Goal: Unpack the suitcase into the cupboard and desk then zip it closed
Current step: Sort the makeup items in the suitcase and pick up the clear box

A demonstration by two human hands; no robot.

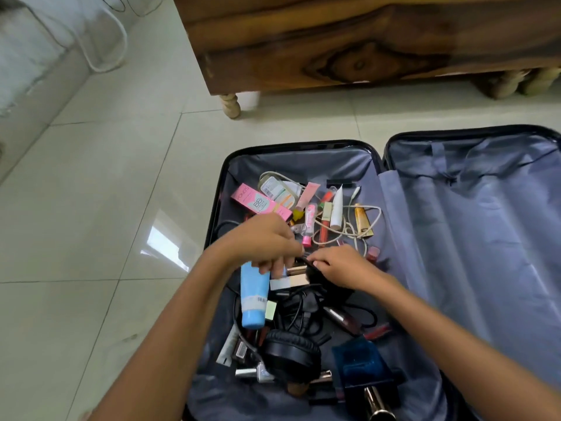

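The open suitcase [303, 153] lies on the floor just in front of the person, its left half heaped with toiletries. The light blue tube [253, 294] runs lengthwise toward the person, directly under the left hand [267, 238], which pinches something small and unclear. The right hand [343, 265], nearly touching it, grips a black pouch [321, 281]. The left looks better placed for the tube.

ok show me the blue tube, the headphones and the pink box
blue tube [253, 302], head view, middle of its body
headphones [291, 350], head view, top of the ear cup
pink box [258, 202], head view, printed face
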